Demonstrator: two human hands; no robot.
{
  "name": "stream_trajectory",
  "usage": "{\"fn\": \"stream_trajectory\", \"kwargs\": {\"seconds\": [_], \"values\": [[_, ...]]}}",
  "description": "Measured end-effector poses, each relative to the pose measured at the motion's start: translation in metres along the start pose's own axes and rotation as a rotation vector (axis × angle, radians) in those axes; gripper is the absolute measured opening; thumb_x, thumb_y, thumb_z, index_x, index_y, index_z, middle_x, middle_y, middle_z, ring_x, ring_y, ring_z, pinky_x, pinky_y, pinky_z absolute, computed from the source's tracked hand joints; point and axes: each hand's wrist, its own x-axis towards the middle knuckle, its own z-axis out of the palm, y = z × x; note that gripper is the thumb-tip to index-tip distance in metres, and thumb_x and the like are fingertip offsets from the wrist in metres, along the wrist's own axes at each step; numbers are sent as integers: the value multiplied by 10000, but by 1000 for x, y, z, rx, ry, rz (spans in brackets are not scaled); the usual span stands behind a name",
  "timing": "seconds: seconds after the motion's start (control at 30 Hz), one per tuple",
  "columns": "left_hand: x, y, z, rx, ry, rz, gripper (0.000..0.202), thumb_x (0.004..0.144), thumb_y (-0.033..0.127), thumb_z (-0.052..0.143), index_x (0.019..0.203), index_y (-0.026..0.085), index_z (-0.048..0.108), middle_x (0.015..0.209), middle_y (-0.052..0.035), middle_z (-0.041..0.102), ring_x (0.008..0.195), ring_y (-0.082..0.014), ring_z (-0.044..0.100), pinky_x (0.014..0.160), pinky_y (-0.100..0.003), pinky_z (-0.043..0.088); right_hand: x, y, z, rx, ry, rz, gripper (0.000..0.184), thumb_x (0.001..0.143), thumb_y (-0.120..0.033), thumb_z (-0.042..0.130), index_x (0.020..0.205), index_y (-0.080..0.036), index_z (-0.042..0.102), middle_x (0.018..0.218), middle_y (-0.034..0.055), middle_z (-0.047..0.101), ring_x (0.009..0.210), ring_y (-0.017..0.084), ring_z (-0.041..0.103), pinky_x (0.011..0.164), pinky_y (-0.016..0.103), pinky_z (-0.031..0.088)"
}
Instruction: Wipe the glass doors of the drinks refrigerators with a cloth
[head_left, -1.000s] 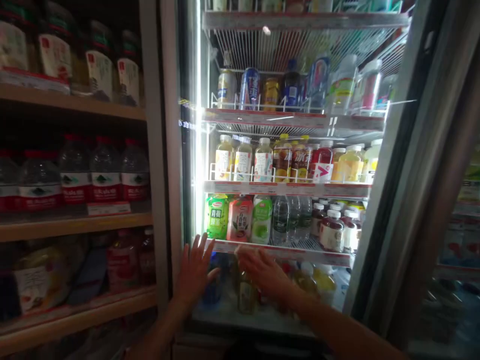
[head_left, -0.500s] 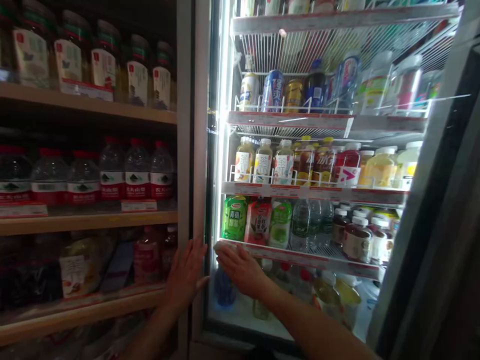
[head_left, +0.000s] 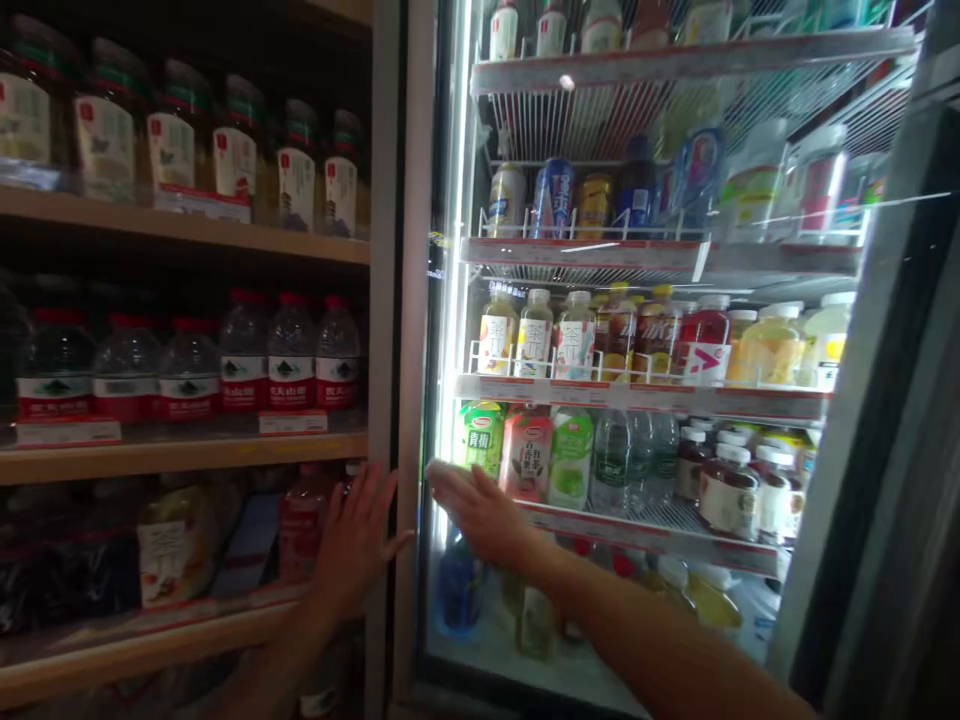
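Observation:
My right hand point(head_left: 484, 515) reaches to the left edge of the glass door of a lit drinks fridge point(head_left: 420, 560). Its fingers lie flat over a whitish, cloth-like wad point(head_left: 448, 478), mostly covered by the hand. Behind the glass, close to those fingers, stand a green drink bottle point(head_left: 481, 440) and a red one point(head_left: 527, 455). My left hand point(head_left: 364, 525) is open with fingers spread, by the grey upright point(head_left: 386, 300) between the fridge and the wooden shelves. Whether its palm touches the upright, I cannot tell.
On the left, wooden shelves point(head_left: 180, 455) carry red-capped water bottles point(head_left: 291, 350) and dark tea bottles point(head_left: 298, 170). Wire fridge shelves hold cans point(head_left: 553, 198) and juice bottles point(head_left: 705, 340). A dark door edge point(head_left: 862, 420) runs down the right side.
My right hand has moved up along the glass with the whitish wad. My left hand has shifted left and slightly up against the upright. The whole view has tilted a little.

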Motion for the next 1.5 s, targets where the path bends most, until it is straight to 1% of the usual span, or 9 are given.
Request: {"fn": "stream_trajectory", "kwargs": {"seconds": [0.23,0.4,0.57,0.73,0.9,1.07,1.23,1.4,1.5], "values": [[39,6,-9,-5,73,15,738,816,489,494,1419,159,224,1471,-161,262,1369,-293,220,1094,-485,194,1,43,-25,-67,42,196,505,824,-138,395,1328,-127,417,1491,65,247,1407,213,32,1122,492,-92],[76,23,-11,-42,73,12,791,790,489,535,1424,166,189,1482,-162,234,1371,-298,208,1096,-483,188,-16,71,-43,-69,-15,3,513,821,-177,415,1334,-153,413,1497,39,239,1407,198,37,1136,462,-68],[121,47,-20,-112,94,-26,808,787,495,549,1424,163,180,1501,-162,172,1389,-296,139,1098,-493,176,-31,102,-63,-155,84,410,590,814,-176,421,1394,-138,315,1488,76,259,1408,216,-3,1127,515,-12],[155,67,-23,-163,129,14,795,794,538,521,1423,183,188,1504,-149,174,1386,-295,156,1091,-510,185,-71,108,-80,-155,-53,19,545,806,-179,404,1351,-182,394,1476,17,299,1406,172,45,1143,444,-20],[180,80,-24,-202,140,-48,818,788,596,483,1425,173,192,1507,-154,156,1388,-311,136,1084,-533,184,-78,151,-105,-301,166,436,537,833,-192,402,1363,-121,365,1457,87,328,1406,206,45,1130,472,49],[190,80,-26,-184,109,-52,812,780,616,472,1408,153,248,1498,-166,183,1380,-319,166,1075,-535,207,-85,175,-122,-253,-29,110,564,826,-181,400,1386,-185,330,1487,24,272,1401,190,93,1136,449,87],[198,76,-30,-171,109,-20,826,736,622,528,1380,156,304,1488,-166,219,1374,-320,187,1078,-525,210,-64,198,-132,-354,195,536,545,844,-205,400,1379,-124,338,1471,91,297,1400,236,82,1120,472,132],[225,86,-47,-173,64,-69,794,739,593,542,1373,169,320,1498,-143,201,1384,-302,164,1086,-514,213,-44,200,-131,-299,16,93,549,836,-217,401,1380,-182,340,1486,31,275,1401,197,88,1127,430,151],[241,89,-60,-177,18,-128,783,758,573,527,1390,176,292,1511,-127,156,1393,-295,128,1095,-518,193,-52,230,-150,-340,106,405,521,854,-229,360,1373,-175,351,1477,51,291,1390,223,148,1103,480,194]]}}
